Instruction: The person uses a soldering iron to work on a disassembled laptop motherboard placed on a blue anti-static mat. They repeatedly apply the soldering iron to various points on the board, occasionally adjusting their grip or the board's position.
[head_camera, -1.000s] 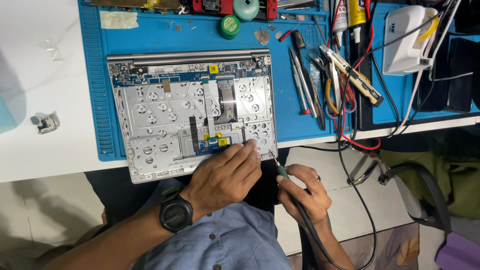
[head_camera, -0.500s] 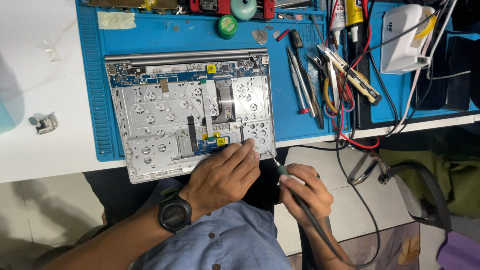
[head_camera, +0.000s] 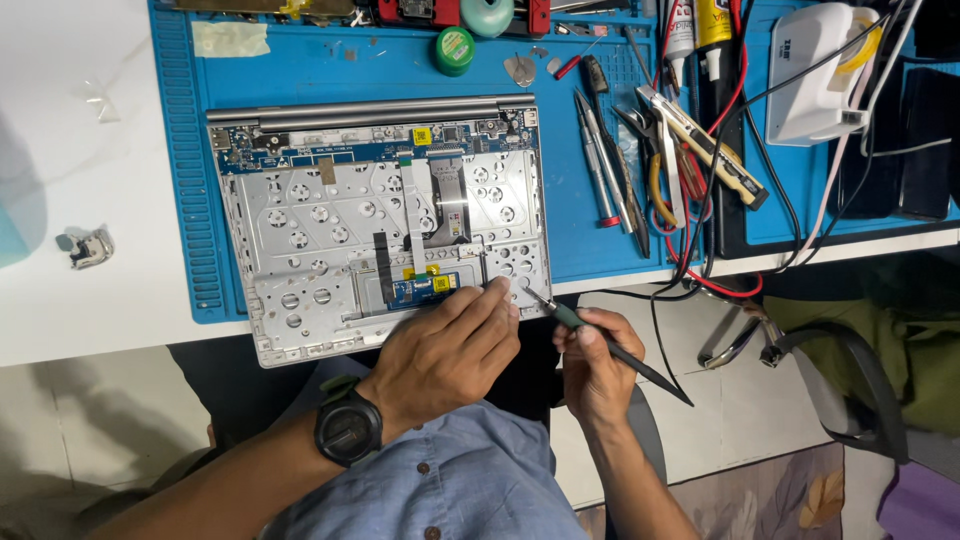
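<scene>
An opened silver laptop base (head_camera: 330, 230) lies on a blue work mat (head_camera: 330, 70), its inner metal frame, ribbon cables and a small blue circuit board (head_camera: 420, 290) showing. My left hand (head_camera: 445, 350), with a black watch on the wrist, rests on the near right corner of the laptop base, fingertips beside the small board. My right hand (head_camera: 595, 365) grips a thin dark soldering iron (head_camera: 610, 345) like a pen. Its tip touches the laptop's near right corner, close to my left fingertips.
Screwdrivers, tweezers and pliers (head_camera: 650, 150) lie on the mat right of the laptop among red and black cables. A green solder reel (head_camera: 455, 48) stands at the back. A white box (head_camera: 815, 75) sits far right, a small metal part (head_camera: 88, 248) on the white table at left.
My view has drifted slightly, so the laptop sits a little higher in frame. Both hands stay at the near right corner; the iron's tip has barely moved.
</scene>
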